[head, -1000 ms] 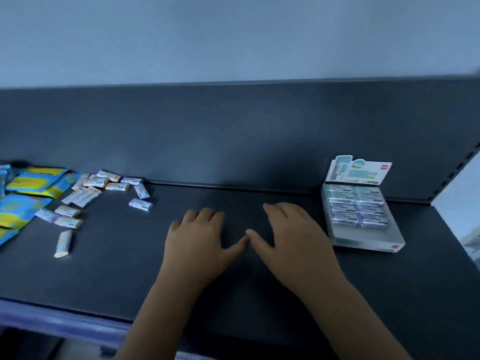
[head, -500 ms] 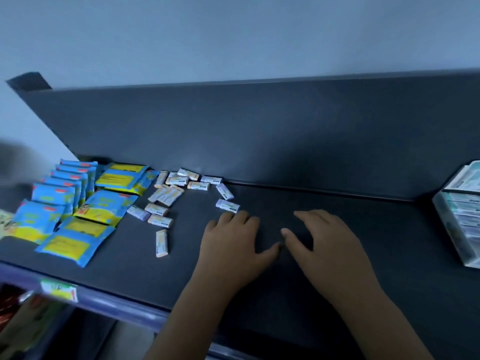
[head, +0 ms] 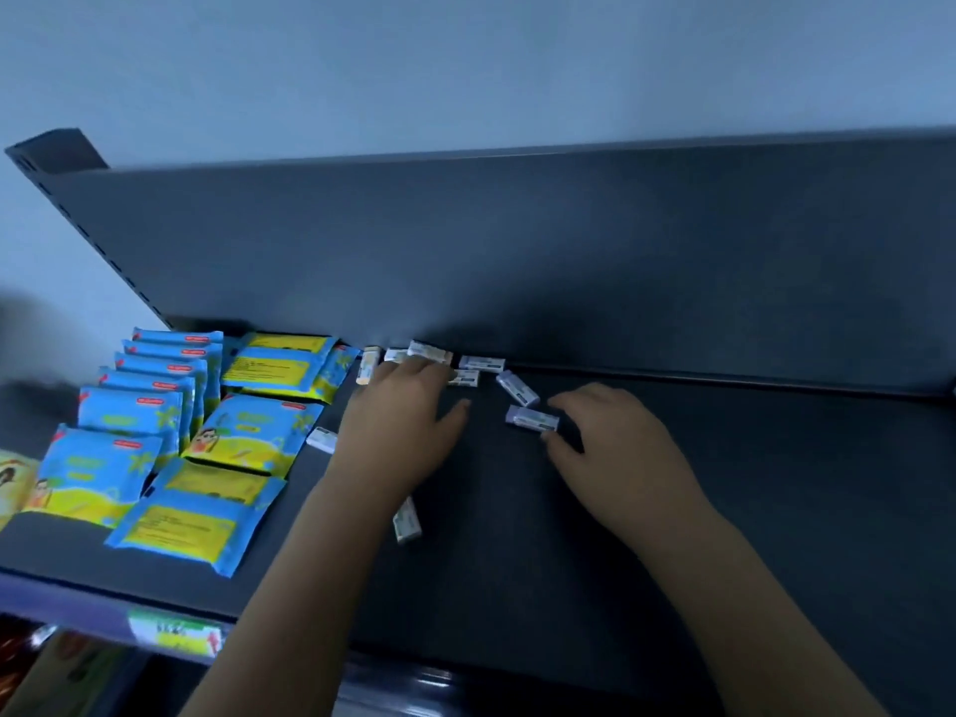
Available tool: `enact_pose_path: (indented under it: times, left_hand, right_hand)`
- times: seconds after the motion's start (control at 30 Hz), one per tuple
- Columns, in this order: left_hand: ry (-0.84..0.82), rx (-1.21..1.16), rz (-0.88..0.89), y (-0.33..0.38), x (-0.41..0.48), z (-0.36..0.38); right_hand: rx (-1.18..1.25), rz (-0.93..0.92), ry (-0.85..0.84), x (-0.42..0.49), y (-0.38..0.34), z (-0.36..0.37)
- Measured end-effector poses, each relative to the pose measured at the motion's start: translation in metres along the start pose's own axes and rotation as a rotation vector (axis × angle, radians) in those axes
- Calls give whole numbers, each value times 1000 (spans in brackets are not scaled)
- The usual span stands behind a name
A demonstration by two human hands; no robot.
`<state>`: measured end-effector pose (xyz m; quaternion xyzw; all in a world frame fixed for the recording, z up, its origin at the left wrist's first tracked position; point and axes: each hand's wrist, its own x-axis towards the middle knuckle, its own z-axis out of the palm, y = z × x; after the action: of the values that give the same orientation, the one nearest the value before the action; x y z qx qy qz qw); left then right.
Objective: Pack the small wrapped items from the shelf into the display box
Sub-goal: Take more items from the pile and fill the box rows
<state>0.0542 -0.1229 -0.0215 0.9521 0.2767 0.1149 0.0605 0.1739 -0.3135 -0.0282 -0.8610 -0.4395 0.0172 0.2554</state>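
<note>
Several small white wrapped items lie scattered on the dark shelf [head: 750, 509] near its back wall. My left hand [head: 401, 432] lies palm down over the left part of the pile, fingers stretched onto the items at the back and hiding some. One item [head: 407, 522] shows below that wrist, another [head: 322, 438] to its left. My right hand [head: 615, 452] is beside a lone item [head: 533, 420], with thumb and forefinger spread round its right end; I cannot tell whether they touch it. Two more items [head: 517, 388] [head: 481, 363] lie behind it. The display box is out of view.
Blue and yellow packets [head: 155, 401] stand and lie in rows at the shelf's left end. A price label [head: 173, 633] sits on the front edge. The shelf's back wall [head: 569, 261] rises right behind the pile.
The view has swung left, and the display box has left the frame. Both hands have moved left and forward to the pile; the left one now covers part of it, the right one has reached a lone item.
</note>
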Motion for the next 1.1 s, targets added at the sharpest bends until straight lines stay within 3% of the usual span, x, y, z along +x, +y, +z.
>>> enact_pose_path:
  times: [0.27, 0.47, 0.8, 1.0, 1.1]
  left_hand:
    - [-111, -86, 342, -26, 54, 18]
    - [-87, -145, 307, -30, 74, 27]
    - [-213, -212, 339, -36, 89, 22]
    - [-191, -263, 336, -45, 84, 20]
    - [-233, -230, 332, -42, 83, 13]
  right_hand:
    - [-194, 161, 34, 27, -28, 42]
    - [-174, 215, 78, 25, -39, 51]
    - [-104, 233, 156, 10, -45, 56]
    - [-80, 160, 125, 9, -53, 56]
    - [-157, 216, 53, 13, -51, 54]
